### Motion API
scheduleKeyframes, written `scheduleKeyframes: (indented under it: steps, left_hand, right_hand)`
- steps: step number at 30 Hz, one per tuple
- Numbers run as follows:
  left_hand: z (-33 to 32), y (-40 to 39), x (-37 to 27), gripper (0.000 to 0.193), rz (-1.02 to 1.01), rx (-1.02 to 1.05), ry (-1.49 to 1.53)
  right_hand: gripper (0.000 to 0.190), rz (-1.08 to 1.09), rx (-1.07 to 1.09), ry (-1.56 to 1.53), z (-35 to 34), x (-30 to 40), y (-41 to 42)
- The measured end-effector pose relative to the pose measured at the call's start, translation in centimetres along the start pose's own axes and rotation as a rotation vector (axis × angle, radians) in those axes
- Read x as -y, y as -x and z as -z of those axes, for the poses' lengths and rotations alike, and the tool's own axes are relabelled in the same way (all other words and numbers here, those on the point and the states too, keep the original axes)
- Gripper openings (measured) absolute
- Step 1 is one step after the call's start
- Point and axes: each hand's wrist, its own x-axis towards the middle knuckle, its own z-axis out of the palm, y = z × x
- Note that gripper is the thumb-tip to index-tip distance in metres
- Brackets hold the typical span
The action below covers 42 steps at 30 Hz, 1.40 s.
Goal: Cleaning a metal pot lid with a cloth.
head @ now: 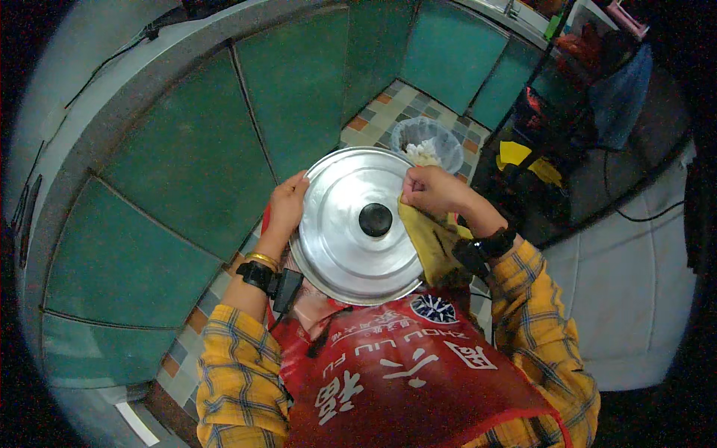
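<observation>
A round metal pot lid point(336, 241) with a black knob point(375, 220) is held up before my red apron point(403, 375). My left hand point(288, 200) grips the lid's rim on its left side, the thumb near the edge. In my right hand point(428, 187) is a yellow cloth point(428, 241), pinched at the lid's upper right edge. The cloth hangs down along the right side of the lid and covers part of its rim. What lies under the lid is hidden.
Beyond the lid, a lined waste bin point(428, 143) with white scraps stands on the tiled floor point(375, 115). Green cabinet doors point(168, 151) run along the left under a pale counter point(112, 103). At right are a rack with bags and a blue cloth point(622, 101), and a white surface point(622, 302).
</observation>
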Motion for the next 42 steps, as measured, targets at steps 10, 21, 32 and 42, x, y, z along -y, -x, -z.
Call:
scheduleKeyframes:
  steps: [10, 21, 32, 42]
  left_hand:
    - [-0.3, 0.6, -2.5, 0.036, 0.064, -0.016, -0.083]
    - [-0.1, 0.6, -1.8, 0.036, 0.035, -0.012, -0.062]
    - [-0.1, 0.3, -1.7, 0.035, 0.034, -0.006, -0.099]
    - [0.3, 0.0, 0.4, 0.035, 0.033, -0.012, -0.016]
  right_hand:
    - [0.007, 0.041, 0.020, -0.038, 0.0, -1.4, -0.8]
    - [0.011, 0.036, 0.078, -0.024, 0.6, 0.7, -3.4]
    - [0.011, 0.102, 0.110, 0.014, 0.7, -0.1, -3.3]
    - [0.010, 0.258, 0.026, 0.071, -0.6, 2.4, -4.9]
